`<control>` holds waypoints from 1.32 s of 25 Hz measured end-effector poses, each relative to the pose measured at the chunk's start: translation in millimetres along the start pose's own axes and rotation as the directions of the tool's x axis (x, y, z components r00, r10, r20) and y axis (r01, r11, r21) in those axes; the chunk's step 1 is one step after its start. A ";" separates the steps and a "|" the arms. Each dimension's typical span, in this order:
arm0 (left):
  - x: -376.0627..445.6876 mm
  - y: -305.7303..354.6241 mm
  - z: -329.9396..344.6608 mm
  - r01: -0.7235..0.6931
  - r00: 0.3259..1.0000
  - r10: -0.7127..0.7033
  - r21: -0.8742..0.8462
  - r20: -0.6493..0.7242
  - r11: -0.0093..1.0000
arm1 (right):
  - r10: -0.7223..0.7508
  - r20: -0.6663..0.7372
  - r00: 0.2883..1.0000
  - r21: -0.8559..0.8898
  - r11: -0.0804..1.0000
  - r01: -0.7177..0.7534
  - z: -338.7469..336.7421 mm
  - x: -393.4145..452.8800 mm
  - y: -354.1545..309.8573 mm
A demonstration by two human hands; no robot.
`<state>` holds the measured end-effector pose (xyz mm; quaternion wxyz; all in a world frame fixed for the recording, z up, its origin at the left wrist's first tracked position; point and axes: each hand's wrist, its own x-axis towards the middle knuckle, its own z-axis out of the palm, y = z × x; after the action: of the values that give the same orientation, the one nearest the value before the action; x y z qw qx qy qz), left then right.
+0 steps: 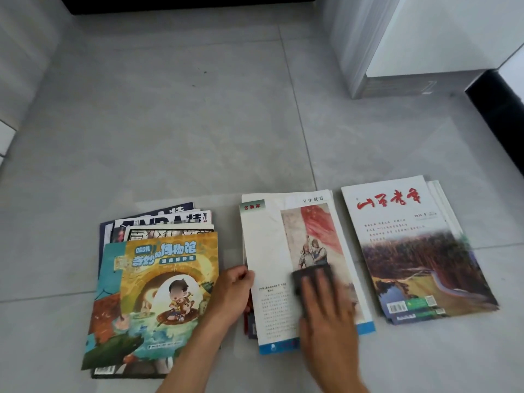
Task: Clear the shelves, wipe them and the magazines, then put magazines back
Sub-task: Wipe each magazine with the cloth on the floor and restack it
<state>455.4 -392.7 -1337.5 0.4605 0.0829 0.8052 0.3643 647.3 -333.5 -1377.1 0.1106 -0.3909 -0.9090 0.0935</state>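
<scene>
At lower centre a dark cloth [310, 277] was pressed flat-fingered by the right hand [326, 304] onto the middle magazine [272, 251], whose left edge was pinched by the left hand [232, 290], with bare floor [170, 123] above.

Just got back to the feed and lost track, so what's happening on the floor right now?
A person is wiping magazines laid out on the grey tiled floor. The right hand presses a dark grey cloth flat on the white-backed magazine with a red flag painting, topping the middle pile. The left hand grips that magazine's left edge. A stack topped by a colourful cartoon magazine lies to the left, and a landscape-cover magazine with red title lettering tops the right pile.
</scene>
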 end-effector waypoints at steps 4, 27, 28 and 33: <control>6.8 -4.6 -3.4 -0.046 0.998 0.049 0.068 -0.043 0.997 | -0.488 0.049 0.872 0.150 0.866 0.476 8.7 -18.8 -44.4; -45.3 64.0 1.7 -0.320 0.863 0.495 -0.644 0.106 0.695 | 0.127 0.440 0.889 0.897 -0.031 -0.440 -120.8 111.5 -56.5; -46.3 68.7 -0.1 -0.370 0.842 0.531 -0.616 0.095 0.696 | 0.131 0.442 0.887 0.896 -0.028 -0.442 -128.6 115.8 -51.9; -45.4 71.5 -16.4 -0.374 0.916 0.375 -0.631 -0.139 0.680 | -0.016 0.453 0.891 0.890 -0.042 -0.454 -156.8 131.5 -15.8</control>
<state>453.4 -370.8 -1254.1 0.3768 0.0825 0.5953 0.7048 591.3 -234.9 -1206.1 0.1823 -0.3174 -0.4994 0.7852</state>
